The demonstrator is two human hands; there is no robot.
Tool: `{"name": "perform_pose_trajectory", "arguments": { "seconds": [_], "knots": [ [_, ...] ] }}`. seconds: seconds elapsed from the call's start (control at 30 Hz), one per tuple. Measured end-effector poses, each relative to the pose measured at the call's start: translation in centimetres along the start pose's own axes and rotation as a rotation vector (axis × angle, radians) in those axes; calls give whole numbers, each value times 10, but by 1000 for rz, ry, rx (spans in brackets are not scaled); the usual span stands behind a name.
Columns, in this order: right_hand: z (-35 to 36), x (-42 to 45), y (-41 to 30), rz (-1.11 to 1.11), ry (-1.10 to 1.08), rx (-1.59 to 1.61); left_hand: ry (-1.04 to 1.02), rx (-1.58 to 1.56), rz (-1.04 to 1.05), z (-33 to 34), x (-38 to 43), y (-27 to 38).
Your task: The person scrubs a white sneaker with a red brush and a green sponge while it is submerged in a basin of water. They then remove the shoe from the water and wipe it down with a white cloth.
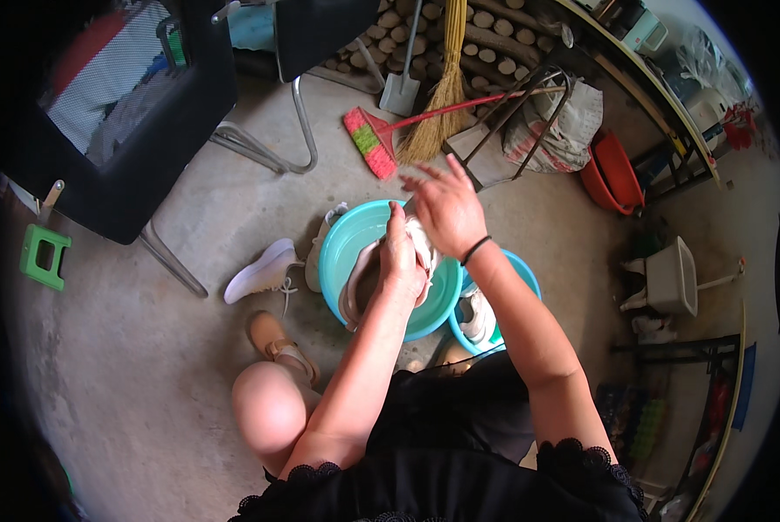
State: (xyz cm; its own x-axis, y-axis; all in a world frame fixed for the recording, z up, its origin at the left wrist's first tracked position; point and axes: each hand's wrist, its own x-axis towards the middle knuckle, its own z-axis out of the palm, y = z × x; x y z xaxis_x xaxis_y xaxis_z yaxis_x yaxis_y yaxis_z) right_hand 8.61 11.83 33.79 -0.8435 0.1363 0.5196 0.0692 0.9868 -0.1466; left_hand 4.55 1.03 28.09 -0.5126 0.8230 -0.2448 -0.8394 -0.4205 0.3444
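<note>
My left hand (403, 258) grips a pale pinkish shoe (362, 277) above a turquoise plastic basin (454, 297) that holds water. The shoe's opening faces up towards me, and white laces show beside the hand. Just beyond the laces, my right hand (450, 212) is raised with its fingers spread; whether its underside touches the shoe is hidden. A second, smaller blue basin (532, 277) stands to the right, with a white shoe (478, 316) in it. On the floor left of the larger basin a light sneaker (259, 271) lies on its side, and another shoe (314, 258) is partly behind the basin's rim.
A red-handled push broom (370, 140), a straw broom (439, 117) and a metal dustpan (484, 153) lie ahead, before stacked logs (501, 42). Black chairs (129, 189) and a green stool (44, 256) are at left. Red basins (612, 173) stand at right.
</note>
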Motion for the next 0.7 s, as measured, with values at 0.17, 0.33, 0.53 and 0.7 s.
{"name": "perform_pose_trajectory", "arguments": {
  "seconds": [0.17,0.33,0.53,0.7],
  "knots": [
    [9,-5,-4,30,65,-44,37,-58,-50,2,-6,13],
    [4,-8,0,-134,-75,82,151,-68,-54,12,-8,9],
    [3,1,11,-37,23,77,51,-116,-83,1,-4,16],
    [-5,-16,-2,-127,-48,65,123,-103,-6,1,0,8]
  ]
}}
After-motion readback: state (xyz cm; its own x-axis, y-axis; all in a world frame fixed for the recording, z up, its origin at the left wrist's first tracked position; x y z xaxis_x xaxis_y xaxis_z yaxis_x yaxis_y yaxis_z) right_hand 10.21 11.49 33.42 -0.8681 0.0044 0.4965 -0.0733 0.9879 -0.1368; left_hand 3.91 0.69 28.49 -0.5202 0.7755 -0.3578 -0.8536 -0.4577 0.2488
